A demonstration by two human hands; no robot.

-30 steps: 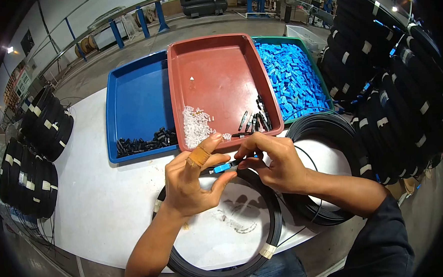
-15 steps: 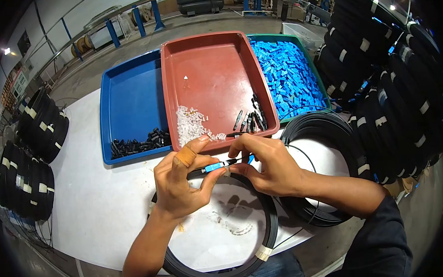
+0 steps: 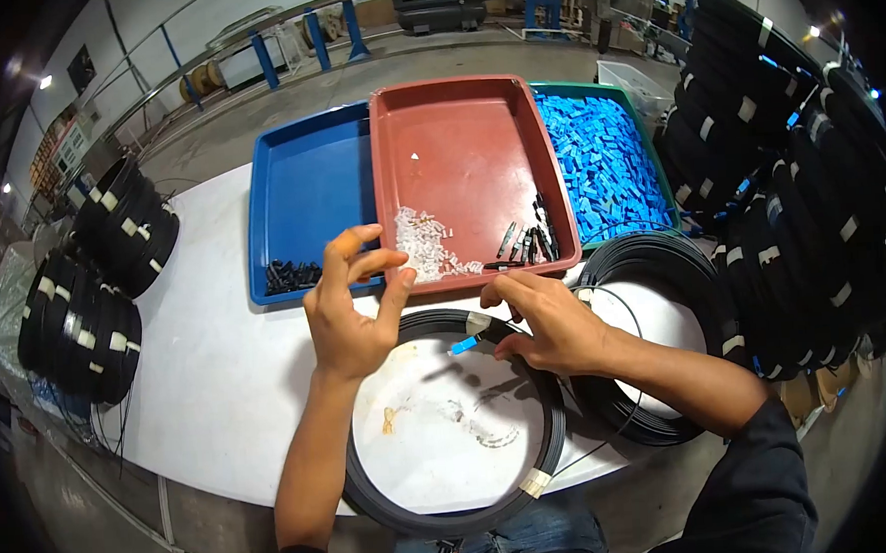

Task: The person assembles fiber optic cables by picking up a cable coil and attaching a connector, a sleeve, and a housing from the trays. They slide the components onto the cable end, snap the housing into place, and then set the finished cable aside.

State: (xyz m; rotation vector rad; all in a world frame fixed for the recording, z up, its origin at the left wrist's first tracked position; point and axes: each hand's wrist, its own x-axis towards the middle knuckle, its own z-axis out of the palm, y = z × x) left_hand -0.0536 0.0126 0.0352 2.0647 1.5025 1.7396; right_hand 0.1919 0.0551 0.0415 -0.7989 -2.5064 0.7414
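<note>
My left hand [image 3: 353,311] is raised over the coil's upper left edge, its fingers apart and holding nothing, near the red tray's lower left corner. A blue connector [image 3: 464,345] with a pale tip points left inside the ring of a black cable coil [image 3: 554,426]. Just to its right, my right hand [image 3: 546,321] is curled with thumb and index finger around the black cable end behind the connector; the exact contact is hard to make out. White tape bands wrap the coil.
A red tray [image 3: 384,159] holds clear caps [image 3: 423,245] and black parts [image 3: 531,244]. Beside it stand a blue tray [image 3: 258,216] with black pieces and a green tray [image 3: 657,150] of blue pieces [image 3: 607,163]. Another coil [image 3: 590,409] lies right; stacked coils [image 3: 109,314] flank the table.
My left hand has let go of the blue connector and opened, moving up and away from it. The connector now tilts down to the left. The whole view has shifted.
</note>
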